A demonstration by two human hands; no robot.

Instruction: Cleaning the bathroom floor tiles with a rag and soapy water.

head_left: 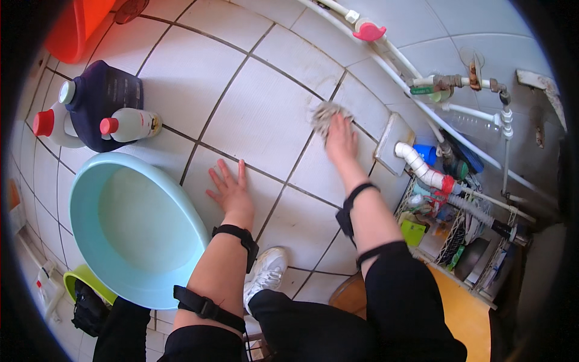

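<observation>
My right hand (342,142) reaches far out and presses a crumpled greyish cloth (327,116) onto the white tiled floor (265,102), over a grout line near the wall. Its fingers bend over the near side of the cloth. Flat on a tile rests my left hand (232,192), fingers spread, holding nothing. Close to its left stands a large light-blue basin (202,226) with cloudy, pale liquid inside.
Behind the basin stand a dark purple jug (108,99), a white bottle with a red cap (136,125) and another red-capped container (57,123). White pipes (416,160) and a cluttered wire rack (452,241) are at right. An orange-red tub (75,30) sits far left.
</observation>
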